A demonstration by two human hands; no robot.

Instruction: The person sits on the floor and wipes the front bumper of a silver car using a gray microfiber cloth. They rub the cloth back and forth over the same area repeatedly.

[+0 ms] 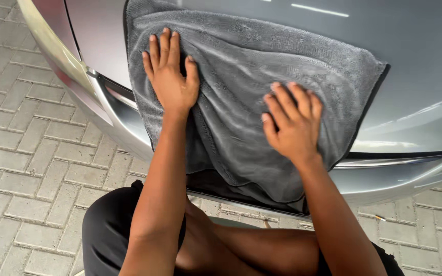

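Observation:
A large grey microfibre cloth [241, 66] lies spread over the front of a silver car [420, 76], draping down over the bumper. My left hand [170, 74] presses flat on the cloth's upper left part, fingers together and pointing up. My right hand [292, 120] rests palm down on the cloth's lower right part, fingers slightly spread. Neither hand grips the cloth; both lie flat on it.
The car's bumper [384, 179] curves across the frame, with a headlight edge [67, 56] at the left. Grey paving bricks [21, 153] cover the ground. My knees in black shorts [108, 230] are bent below the bumper.

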